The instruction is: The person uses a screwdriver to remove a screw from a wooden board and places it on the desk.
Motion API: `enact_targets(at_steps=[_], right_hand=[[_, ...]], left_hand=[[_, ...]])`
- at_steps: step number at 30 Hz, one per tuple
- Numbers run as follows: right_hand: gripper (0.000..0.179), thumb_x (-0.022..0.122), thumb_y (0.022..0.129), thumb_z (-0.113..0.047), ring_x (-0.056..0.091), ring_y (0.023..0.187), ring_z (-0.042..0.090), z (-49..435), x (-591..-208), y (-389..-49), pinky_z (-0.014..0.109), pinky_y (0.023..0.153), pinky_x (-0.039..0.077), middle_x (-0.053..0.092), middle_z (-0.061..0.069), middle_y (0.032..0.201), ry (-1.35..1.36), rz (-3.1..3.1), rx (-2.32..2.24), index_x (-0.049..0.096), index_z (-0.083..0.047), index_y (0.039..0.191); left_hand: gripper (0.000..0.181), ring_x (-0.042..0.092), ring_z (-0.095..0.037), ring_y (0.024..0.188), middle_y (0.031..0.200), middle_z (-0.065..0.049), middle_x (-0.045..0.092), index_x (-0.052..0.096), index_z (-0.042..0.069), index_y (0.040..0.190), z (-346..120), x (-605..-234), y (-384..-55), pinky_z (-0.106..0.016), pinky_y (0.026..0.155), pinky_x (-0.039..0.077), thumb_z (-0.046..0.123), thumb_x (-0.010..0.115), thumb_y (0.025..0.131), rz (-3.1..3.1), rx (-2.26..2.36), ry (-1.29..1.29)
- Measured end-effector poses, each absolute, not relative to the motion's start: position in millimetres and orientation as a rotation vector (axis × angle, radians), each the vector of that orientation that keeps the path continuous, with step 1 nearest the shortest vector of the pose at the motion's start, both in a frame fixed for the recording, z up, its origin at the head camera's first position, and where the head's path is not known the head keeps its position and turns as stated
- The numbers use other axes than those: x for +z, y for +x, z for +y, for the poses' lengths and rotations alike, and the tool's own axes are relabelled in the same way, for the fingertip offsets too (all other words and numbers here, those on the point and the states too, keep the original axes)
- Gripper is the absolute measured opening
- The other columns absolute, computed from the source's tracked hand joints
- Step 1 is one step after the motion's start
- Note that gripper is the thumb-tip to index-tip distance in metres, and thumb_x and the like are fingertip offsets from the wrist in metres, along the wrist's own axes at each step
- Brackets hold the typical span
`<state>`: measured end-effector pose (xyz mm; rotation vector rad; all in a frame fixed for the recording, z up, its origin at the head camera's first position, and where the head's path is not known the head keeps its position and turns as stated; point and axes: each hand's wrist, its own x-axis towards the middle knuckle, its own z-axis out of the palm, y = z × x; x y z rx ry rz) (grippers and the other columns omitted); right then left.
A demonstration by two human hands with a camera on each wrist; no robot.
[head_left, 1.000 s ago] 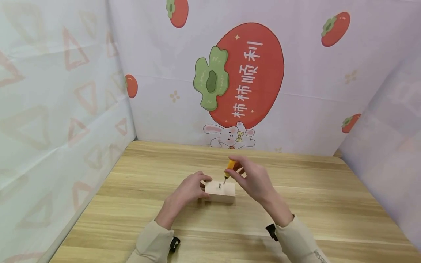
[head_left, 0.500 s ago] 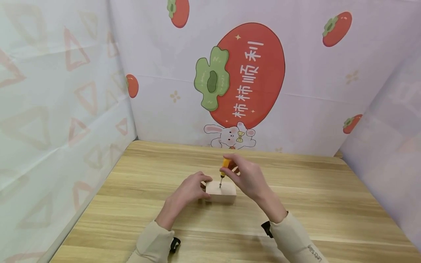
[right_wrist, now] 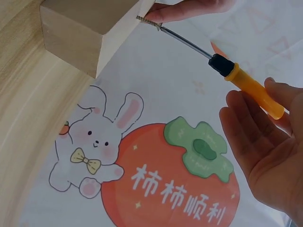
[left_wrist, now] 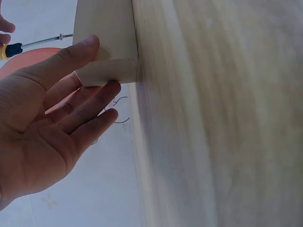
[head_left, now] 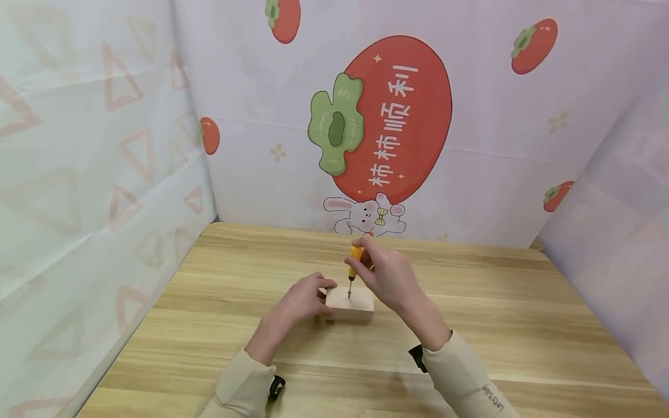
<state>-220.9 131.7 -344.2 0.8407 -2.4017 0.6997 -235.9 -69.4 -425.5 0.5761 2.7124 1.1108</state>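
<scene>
A pale wooden block [head_left: 360,302] lies on the table in front of the person. My left hand [head_left: 303,299] grips its left end, thumb on the near side and fingers round the far side, as the left wrist view [left_wrist: 106,35] also shows of the block. A metal screw [right_wrist: 149,21] stands up from the block's top face, its threads partly showing. My right hand [head_left: 389,273] pinches the yellow handle of a screwdriver [right_wrist: 251,90] between thumb and fingers. The screwdriver stands nearly upright, its tip at the screw head.
The block rests on a wood-grain table [head_left: 496,325]. Behind stands a white backdrop [head_left: 261,174] printed with persimmons and a rabbit. A white patterned sheet [head_left: 104,203] closes the left side, and another pale sheet [head_left: 622,232] the right.
My right hand has moved left with the screwdriver, bringing its tip from beside the screw onto the screw head; the tool now stands straighter. My left hand and the block have stayed put.
</scene>
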Motion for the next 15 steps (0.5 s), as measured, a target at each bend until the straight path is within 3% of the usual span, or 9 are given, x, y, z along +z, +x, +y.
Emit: enact_targets(at_steps=[15], right_hand=[[0.026,0.076,0.088,-0.019,0.046,0.055,0.004,128.2,-343.4,-218.2,0.017,0.051,0.043,0.059,-0.006,0.067,0.862,-2.393,0.681,0.059,-0.010,0.105]], left_hand=[[0.056,0.070,-0.025,0.102,0.107,-0.004,0.062,0.067,0.005,0.126,-71.2,-422.9,-237.8,-0.038,0.088,0.057,0.012,0.087,0.074,2.698,1.102,0.544]])
